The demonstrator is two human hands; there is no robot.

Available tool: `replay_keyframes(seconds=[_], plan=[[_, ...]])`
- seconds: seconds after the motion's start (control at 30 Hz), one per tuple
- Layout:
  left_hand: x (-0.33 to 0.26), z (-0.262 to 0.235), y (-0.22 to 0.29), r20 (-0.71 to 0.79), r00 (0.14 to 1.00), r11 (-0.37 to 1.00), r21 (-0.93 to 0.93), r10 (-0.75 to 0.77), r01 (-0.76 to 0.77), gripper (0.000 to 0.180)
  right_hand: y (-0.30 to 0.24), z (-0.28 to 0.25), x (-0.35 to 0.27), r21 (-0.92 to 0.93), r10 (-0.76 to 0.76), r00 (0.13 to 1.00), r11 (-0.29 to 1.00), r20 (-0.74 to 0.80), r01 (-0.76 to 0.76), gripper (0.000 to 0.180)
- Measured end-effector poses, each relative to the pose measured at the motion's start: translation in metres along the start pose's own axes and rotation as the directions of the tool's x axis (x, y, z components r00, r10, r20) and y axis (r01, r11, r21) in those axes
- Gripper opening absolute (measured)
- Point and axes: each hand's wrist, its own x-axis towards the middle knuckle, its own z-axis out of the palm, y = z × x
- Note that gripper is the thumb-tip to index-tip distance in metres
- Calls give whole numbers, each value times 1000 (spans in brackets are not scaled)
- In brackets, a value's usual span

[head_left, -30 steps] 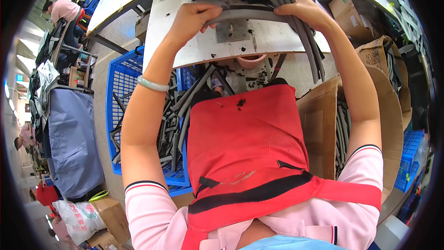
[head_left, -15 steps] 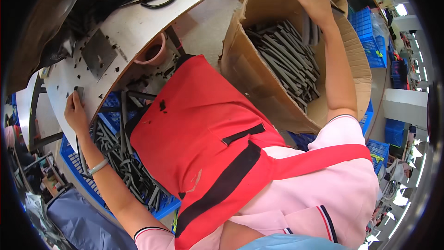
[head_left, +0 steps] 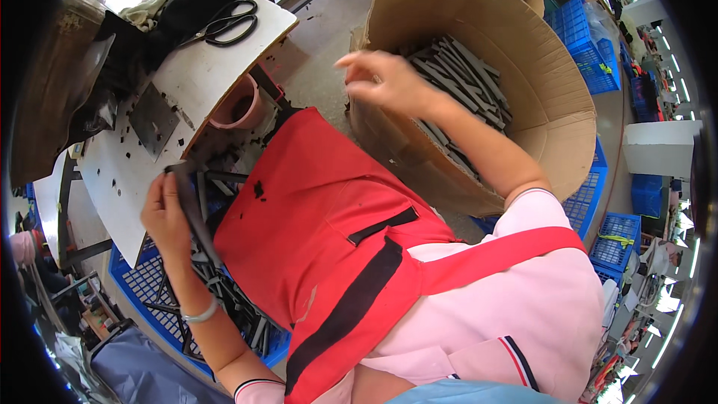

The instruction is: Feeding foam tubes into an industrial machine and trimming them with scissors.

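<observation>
Gripping a dark strip now, left hand; right hand empty, fingers loose, pulled back over cardboard box.

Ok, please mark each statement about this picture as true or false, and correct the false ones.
1. The left hand grips a dark rubber strip. True.
2. The right hand holds scissors. False: it is empty, above the cardboard box; the scissors lie on the white table.
3. The cardboard box contains dark strips. True.
4. The crate under the left hand is green. False: it is blue.
5. A pink cup sits beside the table's edge. True.
</observation>
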Motion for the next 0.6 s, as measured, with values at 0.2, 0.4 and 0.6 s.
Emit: replay_keyframes(seconds=[0.2,0.4,0.6], plan=[[-47,56,115,213,889,914,-78,406,-399,17,-93,142,-4,641,-526,782,736,336,220,40],[-57,-6,26,492,870,999,-50,7,20,15,-104,81,17,816,-138,940,546,312,-191,27],[-68,-18,28,598,801,995,-84,15,44,14,-67,97,12,88,95,643,965,760,-246,36]])
